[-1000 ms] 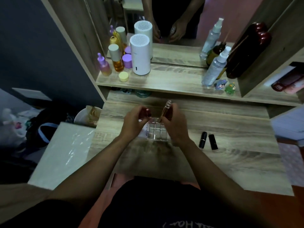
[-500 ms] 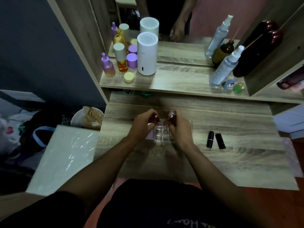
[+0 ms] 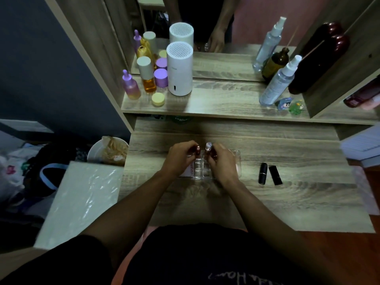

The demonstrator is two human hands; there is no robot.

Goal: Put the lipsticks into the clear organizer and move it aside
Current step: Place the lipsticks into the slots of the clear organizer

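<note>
A clear organizer with small square cells sits on the wooden desk between my hands. My left hand grips a dark red lipstick upright over the organizer's far left cells. My right hand holds a lipstick with a clear silver cap upright beside the red one, its lower end in the organizer. Two black lipsticks lie side by side on the desk to the right, apart from both hands.
The raised shelf behind carries a white cylinder, purple and amber bottles, spray bottles and small figurines before a mirror. A white box and a bowl stand left of the desk.
The right hand lowered the clear-capped lipstick from a tilted, raised pose down into the organizer. The left hand stays at the organizer with the red lipstick. The head view moved closer.
</note>
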